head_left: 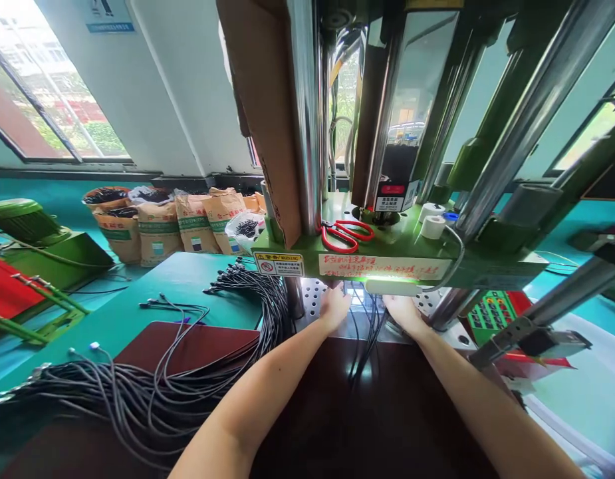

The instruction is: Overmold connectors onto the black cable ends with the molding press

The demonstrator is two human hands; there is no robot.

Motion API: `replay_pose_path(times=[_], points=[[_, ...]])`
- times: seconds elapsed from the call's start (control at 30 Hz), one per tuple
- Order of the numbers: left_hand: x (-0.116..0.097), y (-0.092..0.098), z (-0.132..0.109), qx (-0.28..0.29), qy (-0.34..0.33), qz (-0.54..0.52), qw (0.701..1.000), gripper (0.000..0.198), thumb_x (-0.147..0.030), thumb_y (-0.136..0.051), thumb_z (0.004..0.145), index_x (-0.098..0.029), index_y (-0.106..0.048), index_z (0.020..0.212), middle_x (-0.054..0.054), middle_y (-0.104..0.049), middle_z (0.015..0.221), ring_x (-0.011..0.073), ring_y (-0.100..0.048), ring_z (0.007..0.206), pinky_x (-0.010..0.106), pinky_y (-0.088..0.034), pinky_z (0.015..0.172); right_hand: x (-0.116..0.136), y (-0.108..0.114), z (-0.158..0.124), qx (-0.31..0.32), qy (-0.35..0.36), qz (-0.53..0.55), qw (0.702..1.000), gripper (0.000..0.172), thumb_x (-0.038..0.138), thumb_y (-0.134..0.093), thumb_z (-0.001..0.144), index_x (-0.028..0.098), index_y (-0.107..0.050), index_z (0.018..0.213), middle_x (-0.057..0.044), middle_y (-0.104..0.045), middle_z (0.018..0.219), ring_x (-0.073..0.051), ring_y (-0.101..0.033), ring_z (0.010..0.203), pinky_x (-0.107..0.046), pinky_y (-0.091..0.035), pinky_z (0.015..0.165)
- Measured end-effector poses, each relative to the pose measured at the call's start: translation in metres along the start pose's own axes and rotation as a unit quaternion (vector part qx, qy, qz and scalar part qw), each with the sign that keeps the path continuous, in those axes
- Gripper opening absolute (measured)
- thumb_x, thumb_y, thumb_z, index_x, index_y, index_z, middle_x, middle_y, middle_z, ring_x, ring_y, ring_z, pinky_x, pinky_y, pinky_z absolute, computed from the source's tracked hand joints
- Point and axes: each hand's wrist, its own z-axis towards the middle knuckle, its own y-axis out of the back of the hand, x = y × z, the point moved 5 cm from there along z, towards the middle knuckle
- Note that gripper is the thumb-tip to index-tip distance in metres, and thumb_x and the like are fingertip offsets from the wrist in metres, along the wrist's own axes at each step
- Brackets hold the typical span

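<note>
My left hand (336,303) reaches under the front edge of the green machine's plate (471,271), left of a lit metal mould area (358,299). On the other side of that area is my right hand (401,311), below the white lamp bar (393,287). The fingers of both hands are mostly hidden, so what they grip cannot be made out. Between my hands several black cables (371,332) run out of the mould area and hang over the dark brown board (387,412) in front.
Red-handled scissors (344,236) lie on the machine plate. Bundles of black cables (137,399) cover the green table (182,273) at left. A control panel with buttons (496,316) stands at right. Paper sacks (160,233) line the wall. Chrome columns (307,120) rise above the plate.
</note>
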Motion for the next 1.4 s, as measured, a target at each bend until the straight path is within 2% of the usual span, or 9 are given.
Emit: replay_pose_path(times=[0.07,0.13,0.27,0.43,0.57,0.73,0.93,1.2,1.4], points=[[-0.001,0.005,-0.001,-0.011,-0.024,0.038,0.999,0.037,-0.015,-0.049,0.074,-0.013,-0.053,0.111,0.006,-0.063,0.074,0.0194,-0.058,0.086,0.029,-0.041,0.080,-0.003,0.007,0.003,-0.006,0.000,-0.051,0.999,0.015,0.019,-0.048,0.083,0.012,-0.062,0.084,-0.007,-0.065,0.080,-0.017,-0.060,0.075,-0.032,-0.043,0.073],[-0.002,0.008,-0.004,-0.014,-0.053,0.102,0.993,0.035,-0.016,-0.045,0.078,-0.014,-0.052,0.112,0.009,-0.064,0.085,0.0216,-0.057,0.093,0.031,-0.040,0.083,-0.004,0.011,0.004,-0.005,0.011,-0.092,0.996,0.018,0.013,-0.047,0.080,0.012,-0.065,0.084,-0.011,-0.066,0.085,-0.021,-0.060,0.083,-0.032,-0.041,0.077],[-0.005,0.002,-0.008,0.006,-0.114,0.256,0.960,0.030,-0.013,-0.035,0.083,-0.016,-0.053,0.105,0.010,-0.064,0.092,0.0221,-0.061,0.087,0.032,-0.043,0.075,-0.001,0.008,0.002,0.010,0.041,-0.150,0.988,0.027,0.011,-0.043,0.078,0.012,-0.068,0.088,-0.015,-0.066,0.089,-0.026,-0.060,0.086,-0.032,-0.041,0.075],[-0.013,0.001,-0.007,0.016,-0.127,0.297,0.946,0.029,-0.007,-0.034,0.080,-0.013,-0.053,0.101,0.011,-0.063,0.094,0.0219,-0.061,0.086,0.032,-0.045,0.072,0.005,0.008,-0.001,0.027,0.054,-0.197,0.979,0.029,0.012,-0.040,0.080,0.011,-0.068,0.089,-0.016,-0.067,0.085,-0.026,-0.061,0.081,-0.033,-0.042,0.073],[-0.028,0.004,-0.007,0.001,-0.115,0.306,0.945,0.028,-0.011,-0.037,0.080,-0.014,-0.056,0.100,0.011,-0.063,0.093,0.0226,-0.061,0.087,0.033,-0.046,0.071,0.018,0.012,-0.001,0.028,0.061,-0.211,0.975,0.029,0.015,-0.040,0.083,0.015,-0.067,0.091,-0.013,-0.067,0.090,-0.024,-0.060,0.088,-0.032,-0.042,0.077],[-0.042,-0.003,-0.013,-0.038,-0.110,0.291,0.950,0.029,-0.027,-0.039,0.083,-0.016,-0.056,0.104,0.011,-0.063,0.097,0.0212,-0.060,0.090,0.030,-0.047,0.072,0.037,0.007,0.000,0.022,0.047,-0.213,0.976,0.026,0.020,-0.042,0.085,0.014,-0.064,0.098,-0.012,-0.064,0.100,-0.023,-0.058,0.093,-0.034,-0.043,0.079],[-0.037,-0.008,-0.011,-0.044,-0.096,0.280,0.954,0.027,-0.016,-0.042,0.078,-0.012,-0.059,0.098,0.011,-0.066,0.086,0.0218,-0.063,0.083,0.030,-0.048,0.068,0.036,0.002,-0.001,0.027,0.022,-0.220,0.975,0.019,0.019,-0.049,0.083,0.010,-0.061,0.096,-0.011,-0.063,0.097,-0.021,-0.059,0.089,-0.035,-0.045,0.077],[-0.041,-0.008,-0.005,-0.044,-0.111,0.256,0.959,0.026,-0.010,-0.041,0.077,-0.010,-0.061,0.094,0.012,-0.065,0.085,0.0219,-0.062,0.083,0.029,-0.046,0.069,0.038,0.002,-0.001,0.011,0.086,-0.215,0.973,0.022,0.010,-0.045,0.082,0.009,-0.061,0.097,-0.017,-0.062,0.099,-0.025,-0.057,0.093,-0.036,-0.042,0.079],[-0.053,-0.008,-0.011,-0.087,-0.129,0.228,0.961,0.029,-0.020,-0.035,0.084,-0.014,-0.063,0.094,0.011,-0.064,0.092,0.0221,-0.055,0.094,0.032,-0.042,0.077,0.045,0.008,0.006,-0.016,0.152,-0.180,0.972,0.019,0.019,-0.048,0.087,0.013,-0.058,0.102,-0.009,-0.061,0.100,-0.020,-0.057,0.090,-0.038,-0.042,0.082]])
